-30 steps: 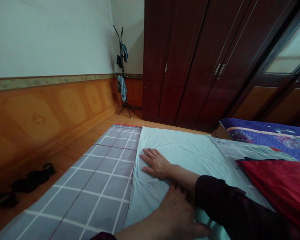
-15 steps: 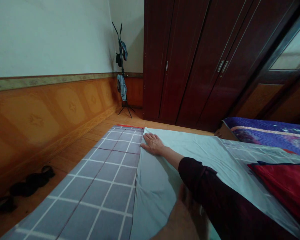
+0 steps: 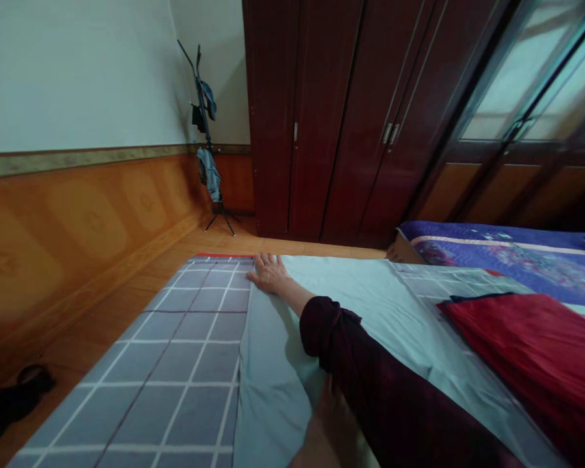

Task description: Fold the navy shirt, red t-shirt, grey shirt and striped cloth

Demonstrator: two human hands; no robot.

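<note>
A pale mint-green cloth (image 3: 351,286) lies spread over a bed cover (image 3: 175,364) of grey with white checks. Near its far left corner, my right hand (image 3: 269,274) rests palm down on the cloth, fingers spread and thumb out to the left. The dark, rolled-up sleeve (image 3: 370,370) of my right arm crosses the cloth from the lower right. Below that sleeve, at the bottom edge, my left hand (image 3: 329,422) is blurred and partly covered; its fingers cannot be made out. Some wrinkles run through the cloth near the left hand.
A folded red cloth (image 3: 521,344) lies on the right. Beyond it is a purple flowered bedspread (image 3: 507,250). A dark red wardrobe (image 3: 316,130) stands at the back, with a coat rack (image 3: 205,117) beside it. A dark object (image 3: 14,396) lies on the floor at left.
The view has turned to the right. My right hand has slid slightly forward toward the far edge of the mint-green cloth, its fingers a little more spread.
</note>
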